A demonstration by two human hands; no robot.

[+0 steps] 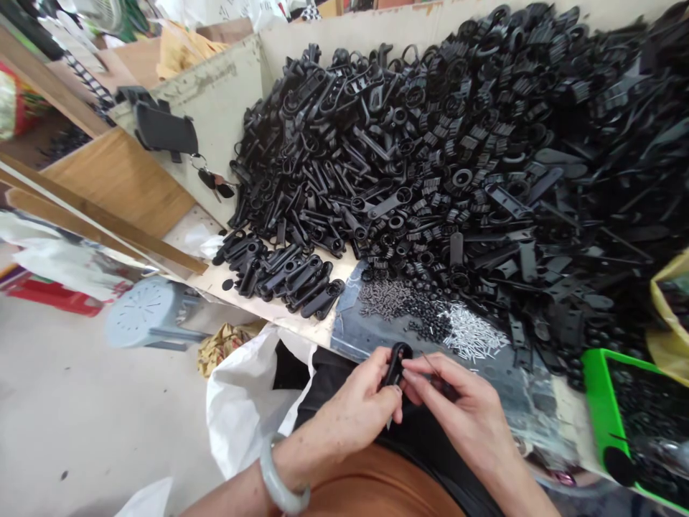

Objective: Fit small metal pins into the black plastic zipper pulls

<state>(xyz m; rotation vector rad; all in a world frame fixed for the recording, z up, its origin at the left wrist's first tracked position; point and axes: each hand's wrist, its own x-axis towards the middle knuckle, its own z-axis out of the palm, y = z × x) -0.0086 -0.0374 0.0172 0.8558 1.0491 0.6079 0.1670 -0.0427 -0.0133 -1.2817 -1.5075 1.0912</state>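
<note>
My left hand (371,395) is closed around a black plastic part (398,359) with a rounded, looped upper end, held just past the table's near edge. The fingers of my right hand (457,388) are pinched together against that part's right side. A thin, dark sliver shows at my right fingertips, too small to name. Just beyond my hands lie a heap of white-silver pins (471,332), some small black pieces (428,316) and a pile of brownish-grey little pieces (385,296). Long black plastic parts (291,276) lie in a row to the left.
A large mound of black plastic parts (377,158) covers the table's back. At right stand a green bin (597,402) and a yellow bag (667,316). A phone holder (166,129) with keys hangs at left. Below are a white sack (237,402) and a blue-grey stool (143,316).
</note>
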